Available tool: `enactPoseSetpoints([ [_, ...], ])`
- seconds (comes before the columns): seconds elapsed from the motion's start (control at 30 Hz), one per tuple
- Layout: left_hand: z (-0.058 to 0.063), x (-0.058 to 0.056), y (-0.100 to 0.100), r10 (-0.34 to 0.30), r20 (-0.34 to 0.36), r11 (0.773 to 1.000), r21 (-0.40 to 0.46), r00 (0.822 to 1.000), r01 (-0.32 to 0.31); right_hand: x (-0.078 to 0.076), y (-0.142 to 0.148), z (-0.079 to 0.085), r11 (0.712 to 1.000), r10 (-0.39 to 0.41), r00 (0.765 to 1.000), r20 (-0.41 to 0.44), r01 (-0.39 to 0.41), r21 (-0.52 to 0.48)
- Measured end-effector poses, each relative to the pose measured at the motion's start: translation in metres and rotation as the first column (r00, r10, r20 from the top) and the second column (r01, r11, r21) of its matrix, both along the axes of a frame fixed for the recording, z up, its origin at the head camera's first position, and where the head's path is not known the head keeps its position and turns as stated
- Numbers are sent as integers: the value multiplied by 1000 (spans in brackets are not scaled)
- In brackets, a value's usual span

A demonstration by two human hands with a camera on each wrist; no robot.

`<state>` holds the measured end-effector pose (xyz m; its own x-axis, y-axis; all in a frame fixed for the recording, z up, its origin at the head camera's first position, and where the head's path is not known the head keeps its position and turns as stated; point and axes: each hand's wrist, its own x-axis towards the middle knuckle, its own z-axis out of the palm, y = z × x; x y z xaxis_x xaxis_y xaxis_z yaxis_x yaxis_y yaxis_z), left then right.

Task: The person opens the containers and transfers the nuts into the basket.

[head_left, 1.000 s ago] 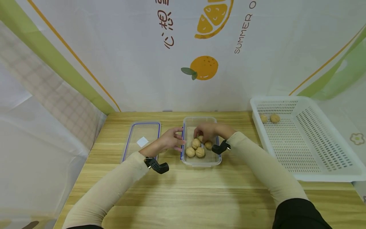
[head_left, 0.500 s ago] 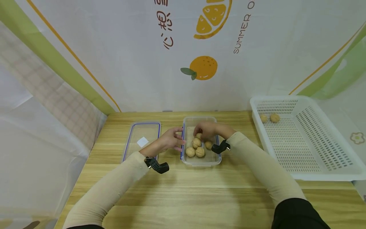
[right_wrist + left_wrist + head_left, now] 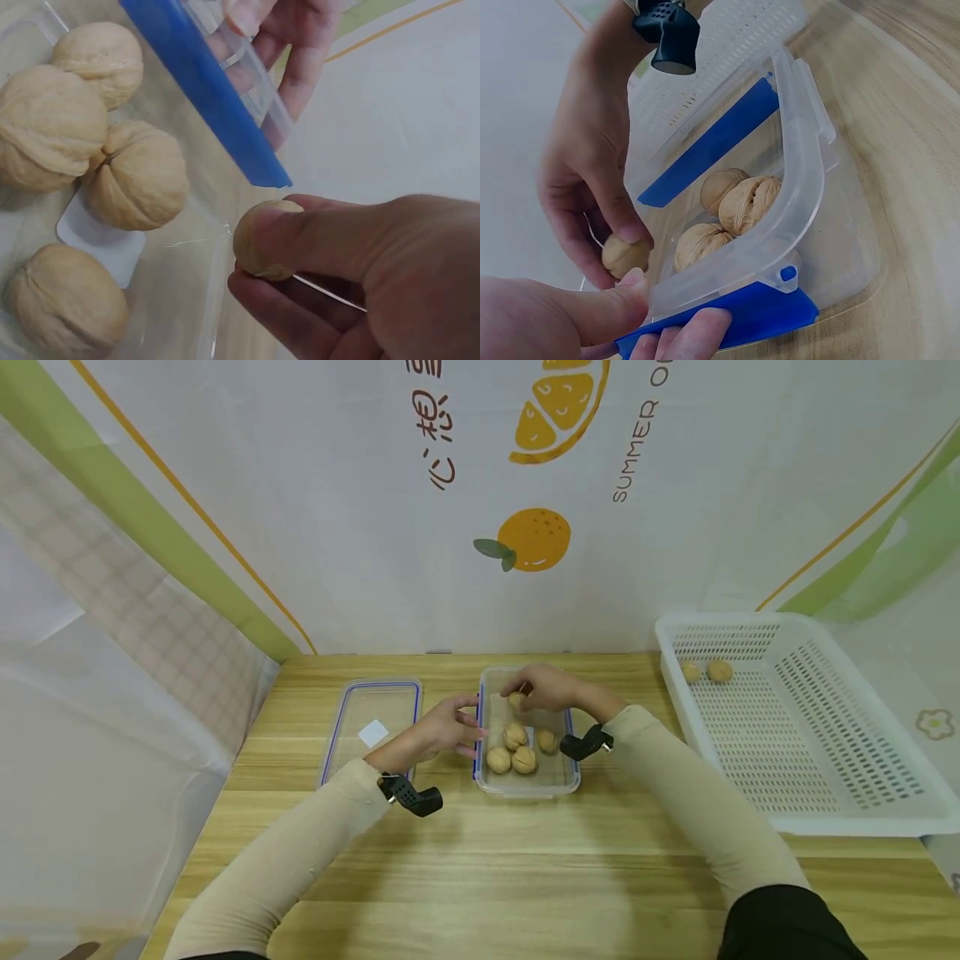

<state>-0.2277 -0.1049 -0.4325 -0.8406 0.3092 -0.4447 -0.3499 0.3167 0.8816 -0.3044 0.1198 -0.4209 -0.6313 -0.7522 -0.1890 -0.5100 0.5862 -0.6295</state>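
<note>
A clear plastic food container (image 3: 525,783) with blue side latches stands on the table and holds several walnuts (image 3: 524,760). My left hand (image 3: 448,727) is at its left side; in the left wrist view the thumb lies at the rim and the fingers (image 3: 709,330) rest against the blue latch (image 3: 761,315). My right hand (image 3: 550,687) pinches one walnut (image 3: 259,238) between thumb and fingers over the far part of the container. In the right wrist view this walnut is apart from the others, and a white square label (image 3: 105,238) shows beneath them.
A clear lid (image 3: 375,702) with a blue seal lies left of the container, partly under my left forearm. At the right stands a white perforated basket (image 3: 678,735) with two walnuts (image 3: 720,672) in its far left corner. A printed curtain (image 3: 360,568) hangs behind the table.
My right hand has lifted a walnut off the group and moved it toward the container's far end. The left hand has stayed at the container's side.
</note>
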Motion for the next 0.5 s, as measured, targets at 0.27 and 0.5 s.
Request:
enactPoseSetpoints([
  [0.27, 1, 1, -1, -9, -7, 1000, 15, 1000, 9, 2, 5, 8, 994, -30, 997, 72, 38, -106],
  [0.5, 1, 1, -1, -15, -6, 1000, 14, 1000, 15, 8, 10, 20, 985, -60, 994, 96, 74, -158],
])
